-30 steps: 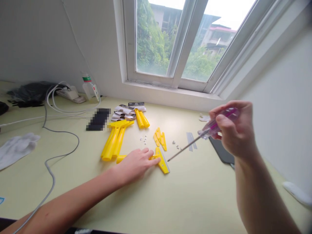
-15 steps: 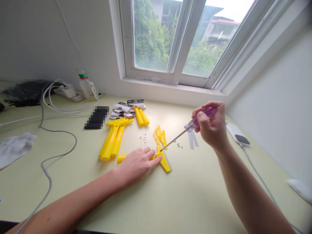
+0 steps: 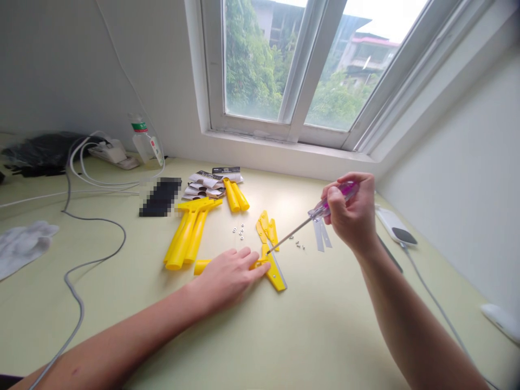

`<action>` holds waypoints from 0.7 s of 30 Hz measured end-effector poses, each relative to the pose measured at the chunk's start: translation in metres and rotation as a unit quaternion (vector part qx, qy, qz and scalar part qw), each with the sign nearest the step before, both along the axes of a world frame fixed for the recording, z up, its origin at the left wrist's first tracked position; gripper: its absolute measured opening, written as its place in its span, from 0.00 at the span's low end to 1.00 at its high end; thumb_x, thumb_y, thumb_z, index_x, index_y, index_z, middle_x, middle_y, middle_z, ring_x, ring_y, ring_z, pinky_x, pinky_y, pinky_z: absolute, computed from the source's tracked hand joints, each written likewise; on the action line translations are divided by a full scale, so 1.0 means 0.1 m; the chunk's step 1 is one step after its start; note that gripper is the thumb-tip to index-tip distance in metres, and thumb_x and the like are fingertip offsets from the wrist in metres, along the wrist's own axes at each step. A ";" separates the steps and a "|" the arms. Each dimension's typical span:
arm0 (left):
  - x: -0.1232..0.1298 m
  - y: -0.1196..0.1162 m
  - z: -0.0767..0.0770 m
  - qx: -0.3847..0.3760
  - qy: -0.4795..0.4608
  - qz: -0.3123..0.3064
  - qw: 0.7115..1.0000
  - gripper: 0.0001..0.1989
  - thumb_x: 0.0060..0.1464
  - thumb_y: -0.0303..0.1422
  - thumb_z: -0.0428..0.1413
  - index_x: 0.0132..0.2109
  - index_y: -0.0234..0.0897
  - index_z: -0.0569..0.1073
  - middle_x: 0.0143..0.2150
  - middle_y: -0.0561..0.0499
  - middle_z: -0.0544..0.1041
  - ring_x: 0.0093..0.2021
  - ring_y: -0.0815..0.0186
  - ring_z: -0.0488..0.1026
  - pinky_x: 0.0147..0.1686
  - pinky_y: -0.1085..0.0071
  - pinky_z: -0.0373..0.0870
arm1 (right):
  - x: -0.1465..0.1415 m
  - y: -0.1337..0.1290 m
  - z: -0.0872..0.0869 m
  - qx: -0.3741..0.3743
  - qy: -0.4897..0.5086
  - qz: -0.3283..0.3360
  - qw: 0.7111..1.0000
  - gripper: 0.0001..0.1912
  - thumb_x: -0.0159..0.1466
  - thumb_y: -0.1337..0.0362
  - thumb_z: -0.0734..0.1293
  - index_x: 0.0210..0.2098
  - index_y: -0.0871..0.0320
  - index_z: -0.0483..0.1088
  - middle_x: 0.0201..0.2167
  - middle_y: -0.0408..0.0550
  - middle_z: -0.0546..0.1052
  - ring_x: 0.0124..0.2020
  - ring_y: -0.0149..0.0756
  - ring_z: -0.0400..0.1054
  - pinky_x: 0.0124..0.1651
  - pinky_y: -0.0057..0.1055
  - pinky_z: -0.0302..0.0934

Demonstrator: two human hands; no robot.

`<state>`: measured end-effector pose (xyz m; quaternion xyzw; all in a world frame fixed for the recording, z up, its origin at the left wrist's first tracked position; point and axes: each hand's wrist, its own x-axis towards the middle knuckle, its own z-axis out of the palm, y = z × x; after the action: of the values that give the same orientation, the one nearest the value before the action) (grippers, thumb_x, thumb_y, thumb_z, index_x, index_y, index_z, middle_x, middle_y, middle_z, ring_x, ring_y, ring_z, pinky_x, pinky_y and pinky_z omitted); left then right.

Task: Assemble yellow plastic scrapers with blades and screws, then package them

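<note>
Middle of the desk (image 3: 325,325): yellow plastic scraper (image 3: 275,275), probably light and stiff, best held by its handle; left hand (image 3: 227,279) spread flat upon it; right hand (image 3: 349,214) pinching a purple-handled screwdriver (image 3: 325,208), tip at the scraper's head.

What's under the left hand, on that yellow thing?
The left hand lies across a yellow plastic scraper: handle end showing on one side, head with metal blade on the other. Whatever is beneath the palm is covered from view.
</note>
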<state>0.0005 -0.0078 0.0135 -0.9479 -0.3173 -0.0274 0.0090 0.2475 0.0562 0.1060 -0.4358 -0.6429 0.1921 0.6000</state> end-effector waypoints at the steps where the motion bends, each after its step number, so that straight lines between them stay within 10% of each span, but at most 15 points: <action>1: 0.00 0.00 0.00 0.001 0.000 0.000 1.000 0.26 0.58 0.23 0.48 0.63 0.42 0.63 0.45 0.46 0.73 0.43 0.60 0.69 0.36 0.65 0.66 | 0.00 0.00 -0.01 0.000 -0.003 -0.001 1.000 0.11 0.63 0.67 0.64 0.41 0.51 0.55 0.24 0.35 0.70 0.10 0.24 0.58 0.10 0.23 0.52; 21: 0.00 0.01 -0.01 0.002 0.000 -0.002 1.000 0.25 0.58 0.24 0.48 0.62 0.41 0.64 0.45 0.46 0.73 0.42 0.59 0.68 0.36 0.65 0.66 | -0.05 -0.07 -0.03 0.040 -0.012 -0.008 0.999 0.11 0.63 0.66 0.65 0.41 0.51 0.57 0.26 0.37 0.70 0.14 0.24 0.61 0.12 0.23 0.54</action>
<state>0.0004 -0.0067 0.0130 -0.9485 -0.3155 -0.0279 0.0110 0.2428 0.0496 0.1032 -0.4189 -0.6535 0.1557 0.6109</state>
